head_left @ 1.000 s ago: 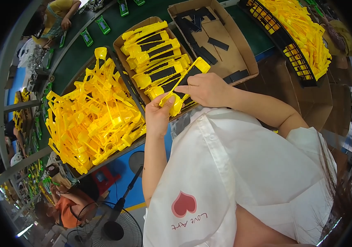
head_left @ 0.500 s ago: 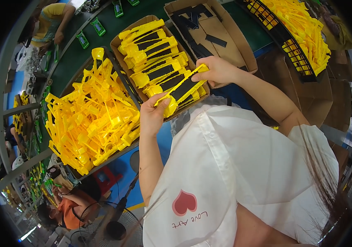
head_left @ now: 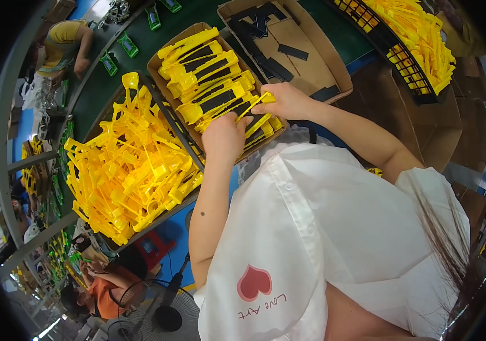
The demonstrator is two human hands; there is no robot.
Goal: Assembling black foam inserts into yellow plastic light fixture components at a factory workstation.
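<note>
Between my two hands is a yellow plastic part (head_left: 254,105), seen nearly edge-on over the near end of a cardboard box (head_left: 154,63). My right hand (head_left: 284,101) pinches its upper right end. My left hand (head_left: 224,136) is closed at the lower left end, its fingertips partly hidden behind the back of the hand. Below the hands, the box holds a row of similar yellow parts (head_left: 198,69), several with a black strip (head_left: 217,102) lying along them.
A black-rimmed bin with a heap of loose yellow parts (head_left: 132,176) stands to the left. Behind my right hand, a second cardboard box (head_left: 319,62) holds black strips (head_left: 293,52). A black basket (head_left: 407,71) of yellow pieces sits far right. Co-workers and a fan (head_left: 169,318) are at left.
Both hands have lowered the yellow part toward the row in the box. It has turned from showing its black strip to nearly edge-on, and my left hand has moved right, closer to my right hand.
</note>
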